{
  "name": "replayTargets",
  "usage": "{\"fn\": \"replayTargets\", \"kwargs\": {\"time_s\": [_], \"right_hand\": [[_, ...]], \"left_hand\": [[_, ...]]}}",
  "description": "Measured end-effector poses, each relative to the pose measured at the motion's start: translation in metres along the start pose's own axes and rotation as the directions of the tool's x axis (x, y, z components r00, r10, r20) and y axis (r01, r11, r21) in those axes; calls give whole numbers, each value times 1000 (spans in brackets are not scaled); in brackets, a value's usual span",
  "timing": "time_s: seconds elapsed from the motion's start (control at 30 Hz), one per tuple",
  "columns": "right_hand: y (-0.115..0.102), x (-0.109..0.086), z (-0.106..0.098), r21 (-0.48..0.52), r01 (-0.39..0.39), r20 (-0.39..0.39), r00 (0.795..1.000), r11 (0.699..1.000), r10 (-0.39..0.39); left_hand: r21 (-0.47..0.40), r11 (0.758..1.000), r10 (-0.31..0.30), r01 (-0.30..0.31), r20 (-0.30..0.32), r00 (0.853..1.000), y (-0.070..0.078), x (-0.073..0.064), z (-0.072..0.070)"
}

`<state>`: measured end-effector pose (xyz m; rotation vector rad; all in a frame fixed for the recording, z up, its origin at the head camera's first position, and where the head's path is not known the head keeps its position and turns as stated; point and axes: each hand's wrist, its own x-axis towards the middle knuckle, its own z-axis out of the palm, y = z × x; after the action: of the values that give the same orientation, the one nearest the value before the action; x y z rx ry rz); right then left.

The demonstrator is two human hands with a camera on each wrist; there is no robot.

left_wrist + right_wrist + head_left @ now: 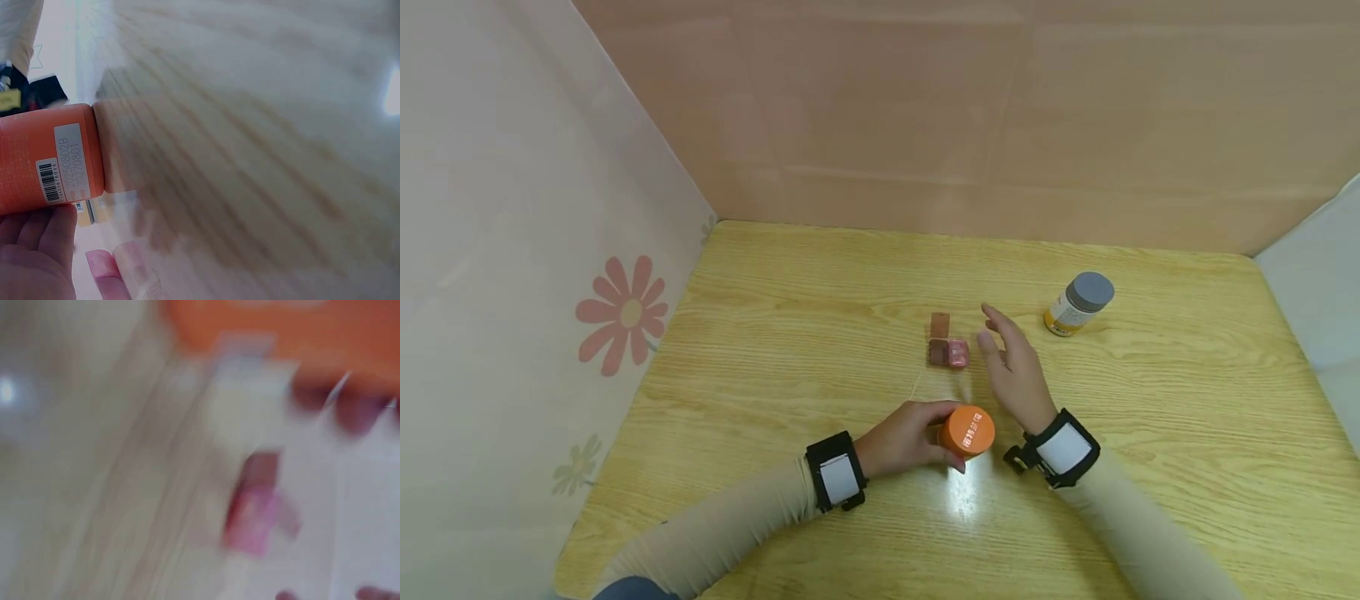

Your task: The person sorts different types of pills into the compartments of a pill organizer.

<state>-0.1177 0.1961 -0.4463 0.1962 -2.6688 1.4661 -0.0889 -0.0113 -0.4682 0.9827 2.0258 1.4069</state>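
Note:
My left hand (904, 437) grips an orange bottle (967, 431), its fingers and thumb round the side and its orange top facing up. The left wrist view shows a barcode and printed numbers on the bottle (53, 159), close over the wooden table. Up and to the right, my right hand (1021, 375) holds nothing, its fingers extended and the thumb apart. Just left of its fingertips lie a shiny pink block (958, 353) and a dark brown block (938, 352), side by side. A flat brown piece (940, 324) lies behind them. Blur softens the right wrist view.
A bottle with a grey lid (1091, 292) and a white and yellow label stands at the back right, beyond my right hand. The wood-grain table (790, 333) meets a pinkish backdrop behind and a white flowered sheet (550, 208) at left.

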Motion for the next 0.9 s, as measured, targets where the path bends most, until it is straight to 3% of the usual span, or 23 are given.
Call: {"fn": "replayTargets", "kwargs": {"time_s": [0.1,0.2,0.43,0.7,0.9], "right_hand": [[-11,-22,1,144,21,-14,1000,989,-19],[-18,-48,5,221,24,-1,1000,975,-24],[-27,-95,15,223,-29,19,999,974,25],[-28,-112,27,221,-86,-7,996,972,90],[-30,-114,38,247,-48,-89,993,968,72]], "left_hand": [[12,1000,4,-4,-8,1000,0,-2,3],[41,999,5,-5,-15,1000,-1,-5,6],[136,991,15,-11,-29,999,4,-7,7],[221,975,-7,16,-40,999,9,-9,6],[240,971,-2,12,-41,999,8,-12,4]]}}
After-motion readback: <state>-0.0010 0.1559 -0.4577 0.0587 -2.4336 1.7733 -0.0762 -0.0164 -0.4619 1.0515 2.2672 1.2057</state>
